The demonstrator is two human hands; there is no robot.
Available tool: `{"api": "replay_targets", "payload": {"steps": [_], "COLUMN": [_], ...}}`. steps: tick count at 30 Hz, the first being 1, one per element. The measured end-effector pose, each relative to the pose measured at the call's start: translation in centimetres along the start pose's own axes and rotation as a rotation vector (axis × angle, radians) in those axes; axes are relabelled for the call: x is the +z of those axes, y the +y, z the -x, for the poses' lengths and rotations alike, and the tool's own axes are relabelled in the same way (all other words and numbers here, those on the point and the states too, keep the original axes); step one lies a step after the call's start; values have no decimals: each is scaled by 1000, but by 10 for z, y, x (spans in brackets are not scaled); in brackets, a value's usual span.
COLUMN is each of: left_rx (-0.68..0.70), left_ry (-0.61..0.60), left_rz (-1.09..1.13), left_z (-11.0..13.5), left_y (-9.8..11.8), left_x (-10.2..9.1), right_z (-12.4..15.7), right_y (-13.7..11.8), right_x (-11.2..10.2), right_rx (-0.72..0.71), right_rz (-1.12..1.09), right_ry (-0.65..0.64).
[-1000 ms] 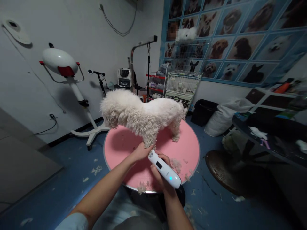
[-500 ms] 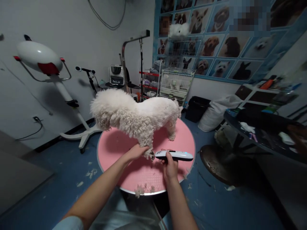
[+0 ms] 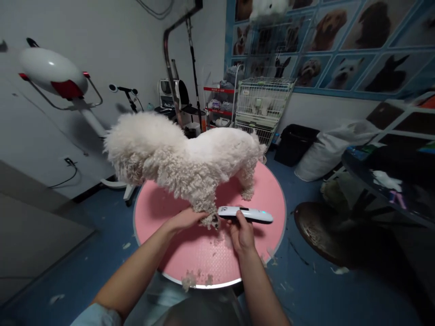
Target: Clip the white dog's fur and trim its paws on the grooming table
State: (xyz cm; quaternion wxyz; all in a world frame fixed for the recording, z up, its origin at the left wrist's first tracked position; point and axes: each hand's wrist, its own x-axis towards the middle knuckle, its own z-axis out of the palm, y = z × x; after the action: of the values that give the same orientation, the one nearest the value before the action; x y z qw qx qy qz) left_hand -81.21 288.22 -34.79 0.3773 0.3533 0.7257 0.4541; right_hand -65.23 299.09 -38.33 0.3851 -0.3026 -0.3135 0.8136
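Observation:
A fluffy white dog (image 3: 183,156) stands on a round pink grooming table (image 3: 258,190), its head toward the left. My left hand (image 3: 185,218) is closed around the dog's near front leg, just above the paw. My right hand (image 3: 242,233) grips a white electric clipper (image 3: 245,214), held level, its blade end touching that paw. Clumps of cut white fur (image 3: 190,280) lie on the table near its front edge.
A white stand dryer (image 3: 54,78) is at the left, and a metal grooming arm (image 3: 173,40) rises behind the dog. A wire cage (image 3: 263,106), a black bin (image 3: 294,144) and a white sack (image 3: 326,151) line the back wall. A dark cluttered bench (image 3: 390,181) is at right.
The clipper has turned from pointing up at the leg to lying level against the paw. My view has moved closer to the dog. My left hand has stayed on the leg.

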Motion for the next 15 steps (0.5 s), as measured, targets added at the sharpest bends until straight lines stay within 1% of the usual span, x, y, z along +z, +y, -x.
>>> {"api": "replay_targets", "payload": {"steps": [2, 3, 6, 8, 12, 13, 15], "left_rx": [-25, -38, -46, -74, -175, -175, -158], "left_ry": [-58, -97, -174, -177, -171, -168, -166], "left_rz": [75, 108, 159, 124, 16, 11, 8], "left_z": [-4, -6, -11, -14, -16, -17, -18], "left_y": [5, 8, 16, 18, 17, 16, 15], "left_x": [-1, -1, -2, -4, -4, -4, -3], "right_z": [1, 2, 8, 12, 17, 17, 19], "right_y": [-3, -4, -4, -4, -2, -1, 1], "right_x": [-8, -11, -15, -15, -13, -13, -13], "right_rx": [-52, -60, -44, -57, -145, -142, -108], "right_rz": [-32, -28, 32, 38, 5, 11, -2], "right_ry": [70, 64, -50, -88, 41, 53, 36]}}
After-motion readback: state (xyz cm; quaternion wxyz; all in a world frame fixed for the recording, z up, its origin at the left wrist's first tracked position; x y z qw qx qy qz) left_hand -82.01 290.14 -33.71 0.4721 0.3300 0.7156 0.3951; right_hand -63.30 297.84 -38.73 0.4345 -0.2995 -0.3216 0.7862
